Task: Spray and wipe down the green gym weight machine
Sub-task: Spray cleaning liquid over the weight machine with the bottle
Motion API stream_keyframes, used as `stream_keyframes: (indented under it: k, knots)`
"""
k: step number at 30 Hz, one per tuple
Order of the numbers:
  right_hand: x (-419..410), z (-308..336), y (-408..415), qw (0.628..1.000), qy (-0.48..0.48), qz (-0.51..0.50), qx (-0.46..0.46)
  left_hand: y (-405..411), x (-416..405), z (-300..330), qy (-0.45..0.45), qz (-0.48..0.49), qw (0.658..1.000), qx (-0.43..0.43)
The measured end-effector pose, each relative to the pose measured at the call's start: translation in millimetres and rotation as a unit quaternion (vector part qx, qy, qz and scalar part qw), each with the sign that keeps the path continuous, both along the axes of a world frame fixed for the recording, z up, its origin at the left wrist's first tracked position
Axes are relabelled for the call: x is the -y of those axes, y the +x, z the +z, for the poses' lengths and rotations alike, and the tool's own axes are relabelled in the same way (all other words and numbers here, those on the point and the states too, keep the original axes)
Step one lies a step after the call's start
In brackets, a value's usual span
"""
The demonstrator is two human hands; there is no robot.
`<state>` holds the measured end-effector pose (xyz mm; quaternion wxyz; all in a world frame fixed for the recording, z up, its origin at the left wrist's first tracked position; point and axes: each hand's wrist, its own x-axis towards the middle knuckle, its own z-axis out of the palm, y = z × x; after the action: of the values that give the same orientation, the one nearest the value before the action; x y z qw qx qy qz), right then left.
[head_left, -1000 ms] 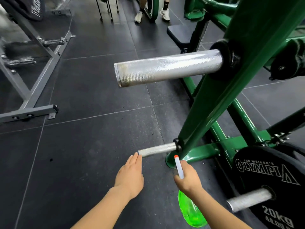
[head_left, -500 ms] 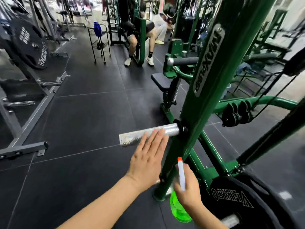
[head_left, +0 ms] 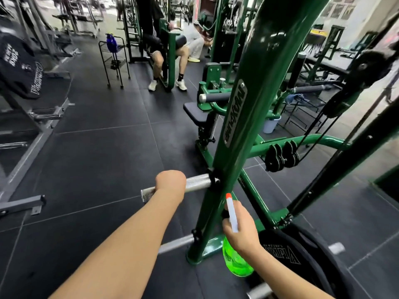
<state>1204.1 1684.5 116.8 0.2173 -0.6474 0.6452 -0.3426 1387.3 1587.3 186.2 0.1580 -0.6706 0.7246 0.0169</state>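
The green weight machine's slanted post point(head_left: 239, 117) rises through the middle of the view. A silver knurled peg point(head_left: 197, 182) sticks out leftward from it at mid height. My left hand point(head_left: 170, 183) is curled over the top of that peg, gripping it near its middle. My right hand point(head_left: 240, 229) holds a bright green spray bottle point(head_left: 236, 260) by its neck; the white nozzle with an orange tip point(head_left: 228, 196) points up toward the post. A lower silver peg point(head_left: 176, 244) juts from the post near its foot.
A black Olympia plate point(head_left: 302, 255) hangs on a peg at lower right. Grey rack frame point(head_left: 28, 130) with plates stands on the left. People sit on machines at the back point(head_left: 168, 52). A white bucket point(head_left: 271, 124) and blue cloth point(head_left: 294, 98) lie behind the machine. Black rubber floor point(head_left: 97, 158) lies between.
The view rose from the floor to the machine's upper part. My left hand went from the lower peg's end up to the upper peg and closed over it. The right hand kept holding the bottle.
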Motion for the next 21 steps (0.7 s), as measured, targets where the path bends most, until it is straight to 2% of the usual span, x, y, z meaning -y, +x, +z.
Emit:
stream_keyframes:
  k: [4,7,21]
  knots:
    - [11,5,-1,0.998,0.041,-0.006,-0.038,-1,2,1,0.007,0.006,1.000,0.008]
    - [16,7,-2,0.998,0.061,0.007,-0.035,-2,5,2,0.014,0.006,1.000,0.014]
    - [12,11,-8,0.995,0.063,0.075,-0.019,10,11,15,0.038,-0.031,0.999,-0.014]
